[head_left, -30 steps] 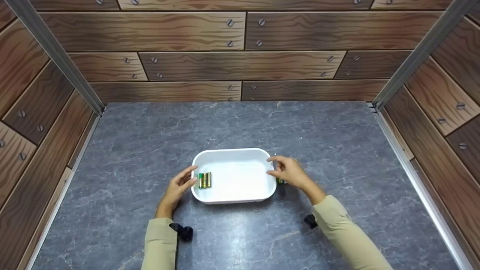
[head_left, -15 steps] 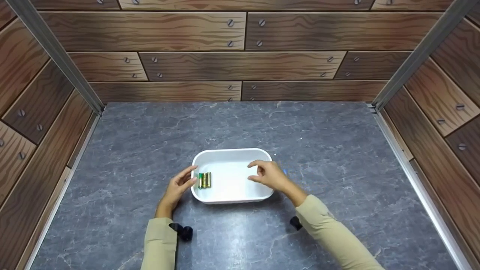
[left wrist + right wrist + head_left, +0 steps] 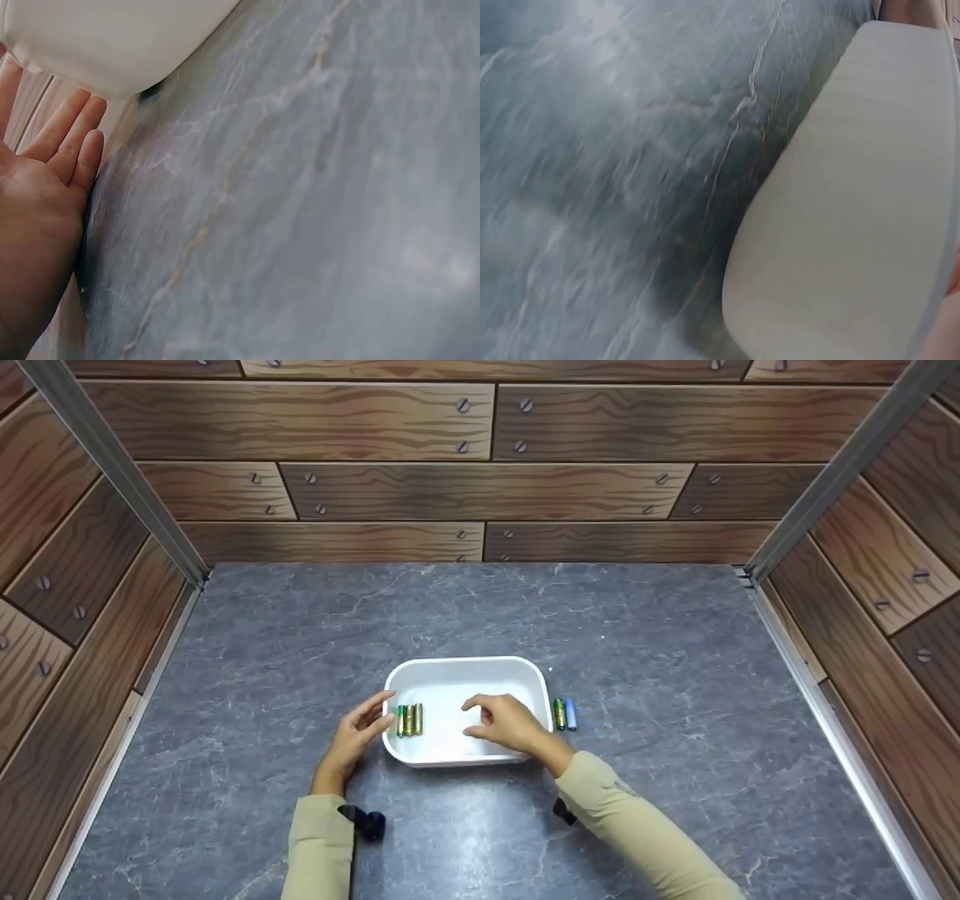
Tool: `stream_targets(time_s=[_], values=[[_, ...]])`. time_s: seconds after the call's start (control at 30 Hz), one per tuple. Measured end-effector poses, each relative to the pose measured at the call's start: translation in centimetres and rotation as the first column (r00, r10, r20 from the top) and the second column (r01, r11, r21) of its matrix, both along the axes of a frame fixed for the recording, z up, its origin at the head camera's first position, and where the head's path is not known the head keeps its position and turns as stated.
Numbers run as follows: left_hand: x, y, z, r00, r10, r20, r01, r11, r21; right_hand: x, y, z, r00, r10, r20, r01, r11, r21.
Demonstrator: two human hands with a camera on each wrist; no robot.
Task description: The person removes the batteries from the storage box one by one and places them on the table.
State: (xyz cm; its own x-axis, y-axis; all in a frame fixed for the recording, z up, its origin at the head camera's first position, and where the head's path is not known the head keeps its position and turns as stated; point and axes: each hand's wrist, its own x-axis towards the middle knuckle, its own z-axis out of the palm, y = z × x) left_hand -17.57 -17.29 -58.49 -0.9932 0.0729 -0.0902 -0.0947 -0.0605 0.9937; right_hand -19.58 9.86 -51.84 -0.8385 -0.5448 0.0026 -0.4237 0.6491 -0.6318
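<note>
We see three batteries (image 3: 409, 720) lying side by side inside a white tray (image 3: 450, 739), against its left end, with their long axes running near to far. The right hand (image 3: 511, 721) hangs over the tray's right half; its thumb and forefinger stand moderately wide apart and reach left, and we see nothing between them. In our judgement the relation that counts is this one: the three batteries lie directly left of those fingers, across a bare stretch of tray floor, with their long axes crossing the line of reach.

The left hand (image 3: 349, 741) is the nearer to them, its thumb and forefinger spread at the left rim. The left wrist view shows its other fingers nearly straight beside the tray's outer wall; it holds no battery that we can see.

A green battery (image 3: 559, 714) and a blue battery (image 3: 571, 714) lie on the surface (image 3: 480, 607) just right of the tray, also pointing near to far. This surface is grey with pale, marble-like veins. Plank-patterned walls (image 3: 480, 427) bound it at left, right and far, with a metal post (image 3: 120, 472) at each far corner.
</note>
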Motion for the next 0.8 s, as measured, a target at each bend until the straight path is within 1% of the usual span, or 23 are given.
stream_targets(time_s=[0.17, 0.4, 0.53, 0.7, 0.8], values=[[0.0, 0.0, -0.1, 1.000, 0.002, -0.005, -0.002, 1.000, 0.013, -0.2, -1.4, -0.6, 1.000, 0.021, -0.017, -0.020, 1.000, 0.021], [0.0, 0.0, 0.0, 1.000, -0.005, -0.014, 0.005, 1.000, 0.003, -0.5, -3.4, -1.0, 1.000, 0.016, 0.012, -0.016, 0.999, 0.036], [0.0, 0.0, 0.0, 1.000, -0.004, -0.023, 0.004, 1.000, 0.012, -0.6, -4.5, -1.1, 1.000, 0.010, 0.017, -0.010, 0.999, 0.045], [0.0, 0.0, -0.2, 0.999, 0.000, -0.042, 0.001, 1.000, 0.016, -0.7, -5.7, -1.4, 0.999, -0.021, 0.031, 0.019, 0.999, 0.046], [0.0, 0.0, -0.2, 0.999, -0.004, -0.051, 0.004, 1.000, 0.006, -0.8, -6.3, -1.8, 0.997, -0.056, 0.059, 0.052, 0.997, 0.065]])
